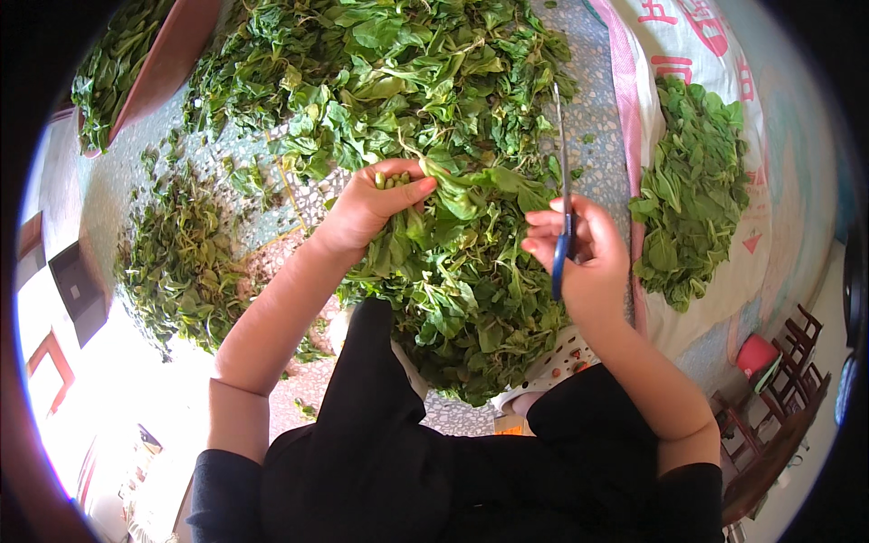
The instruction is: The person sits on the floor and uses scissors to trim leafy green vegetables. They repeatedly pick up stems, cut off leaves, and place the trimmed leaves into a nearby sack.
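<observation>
Over a broad heap of leafy greens (407, 81), my left hand (380, 200) grips a small bunch of greens (407, 234). Several cut stem ends show above its fingers. A single plant (468, 186) with a pale, thin root sticks out between thumb and forefinger, its leaves trailing to the right. My right hand (587, 237) has its fingers in the blue handles of a pair of scissors (562, 156). Their narrow blades point away from me and look closed. The scissors are apart from the plant's root.
At the right, a pile of greens (689, 197) lies on a white woven sack (753, 265) with red print. A pile of trimmings (180, 258) covers the speckled floor at left. A reddish basin (159, 68) of greens stands far left. Wooden furniture (781, 394) is at lower right.
</observation>
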### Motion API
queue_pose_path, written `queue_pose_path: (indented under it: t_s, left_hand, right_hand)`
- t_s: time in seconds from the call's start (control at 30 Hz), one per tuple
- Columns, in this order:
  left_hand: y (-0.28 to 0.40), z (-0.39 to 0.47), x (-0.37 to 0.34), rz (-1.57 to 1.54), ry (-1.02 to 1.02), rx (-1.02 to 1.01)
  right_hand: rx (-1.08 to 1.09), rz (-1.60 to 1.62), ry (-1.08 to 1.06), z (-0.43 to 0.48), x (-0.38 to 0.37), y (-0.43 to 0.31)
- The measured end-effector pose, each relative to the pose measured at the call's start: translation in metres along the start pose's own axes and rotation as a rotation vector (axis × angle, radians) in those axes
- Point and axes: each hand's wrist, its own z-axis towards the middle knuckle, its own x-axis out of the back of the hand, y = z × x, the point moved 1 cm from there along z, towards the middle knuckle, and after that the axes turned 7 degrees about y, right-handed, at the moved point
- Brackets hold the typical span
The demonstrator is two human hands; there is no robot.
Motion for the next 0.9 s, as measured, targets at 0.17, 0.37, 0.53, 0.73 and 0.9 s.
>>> queue_pose_path:
  t_s: [0.17,0.37,0.53,0.73,0.9]
  left_hand:
    - [-0.006,-0.006,-0.013,-0.022,0.039,0.077]
    - [-0.013,-0.007,-0.017,0.072,0.051,-0.030]
    - [-0.021,-0.004,-0.020,0.189,0.169,-0.100]
    - [-0.026,-0.003,-0.024,0.465,0.338,-0.334]
    - [-0.025,-0.003,-0.007,0.545,0.168,-0.245]
  right_hand:
    - [0.219,-0.227,0.003,0.006,-0.027,-0.013]
    - [0.111,-0.147,0.053,0.015,-0.042,-0.007]
    - [-0.022,-0.160,-0.012,0.013,-0.035,-0.007]
    - [-0.318,-0.034,-0.214,-0.006,-0.020,-0.003]
    - [-0.369,-0.225,-0.231,-0.026,0.007,0.004]
